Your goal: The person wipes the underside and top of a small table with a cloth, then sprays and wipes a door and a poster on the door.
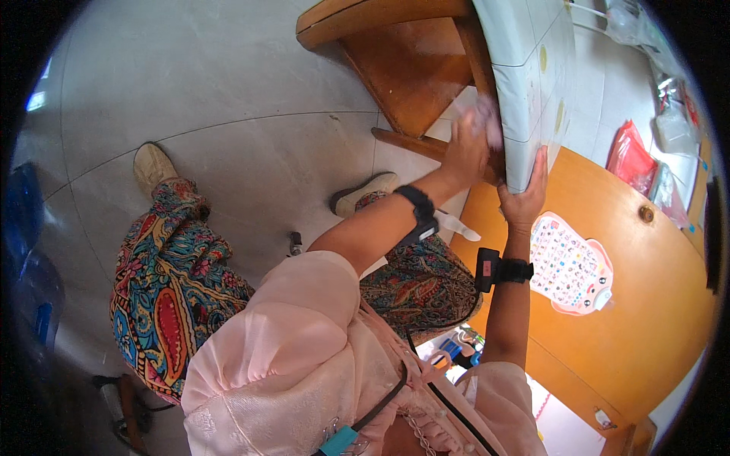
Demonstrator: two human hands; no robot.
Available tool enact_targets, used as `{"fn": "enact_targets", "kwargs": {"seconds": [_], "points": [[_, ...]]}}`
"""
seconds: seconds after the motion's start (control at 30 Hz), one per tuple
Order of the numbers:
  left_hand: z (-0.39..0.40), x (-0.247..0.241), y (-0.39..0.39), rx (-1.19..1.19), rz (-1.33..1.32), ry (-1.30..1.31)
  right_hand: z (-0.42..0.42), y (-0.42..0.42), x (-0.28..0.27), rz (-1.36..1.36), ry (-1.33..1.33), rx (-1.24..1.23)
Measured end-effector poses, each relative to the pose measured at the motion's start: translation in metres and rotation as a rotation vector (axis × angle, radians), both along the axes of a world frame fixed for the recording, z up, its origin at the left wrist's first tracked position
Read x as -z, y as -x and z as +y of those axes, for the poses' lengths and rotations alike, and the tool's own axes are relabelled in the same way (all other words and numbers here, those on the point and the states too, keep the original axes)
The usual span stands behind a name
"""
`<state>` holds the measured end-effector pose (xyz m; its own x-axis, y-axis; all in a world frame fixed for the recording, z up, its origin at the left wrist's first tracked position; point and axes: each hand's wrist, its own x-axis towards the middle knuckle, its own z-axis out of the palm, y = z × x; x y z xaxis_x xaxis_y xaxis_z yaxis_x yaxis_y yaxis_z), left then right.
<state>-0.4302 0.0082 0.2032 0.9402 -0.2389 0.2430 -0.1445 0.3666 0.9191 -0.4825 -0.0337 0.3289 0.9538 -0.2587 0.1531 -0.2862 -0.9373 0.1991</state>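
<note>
My left hand [467,145] is blurred and holds a crumpled pinkish cloth [491,122] against the wooden frame, just under the edge of the light cover. The piece of wooden furniture [399,68] has brown legs and panels and a pale blue-white cover [522,97] with yellowish round marks. At the near corner of that cover, my right hand [524,196] grips with the thumb on one side and the fingers along the other. Both wrists wear black straps with small devices.
To the right is an orange-brown wooden panel [639,273] with a round knob [646,214] and a cartoon-shaped printed sheet [570,268]. Red plastic bags [632,157] and clear ones lie beyond. My shoes [154,168] stand on grey floor tiles [228,74]. Blue translucent plastic [25,228] is far left.
</note>
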Motion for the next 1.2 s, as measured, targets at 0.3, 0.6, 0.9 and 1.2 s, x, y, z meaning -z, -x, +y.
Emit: {"fn": "enact_targets", "kwargs": {"seconds": [0.3,0.6,0.9,1.2], "points": [[0.016,0.0,-0.082,-0.487,-0.086,-0.065,-0.004,0.005,-0.003,0.01,-0.006,-0.01],[0.002,-0.001,0.028,0.2,-0.329,-0.11,-0.008,0.003,0.001,0.023,-0.027,0.013],[-0.027,0.081,0.05,0.277,-0.084,-0.122,-0.007,-0.004,-0.006,0.018,-0.109,-0.028],[0.001,0.023,0.046,0.273,-0.129,-0.162,-0.021,0.007,-0.001,-0.083,-0.257,0.022]]}}
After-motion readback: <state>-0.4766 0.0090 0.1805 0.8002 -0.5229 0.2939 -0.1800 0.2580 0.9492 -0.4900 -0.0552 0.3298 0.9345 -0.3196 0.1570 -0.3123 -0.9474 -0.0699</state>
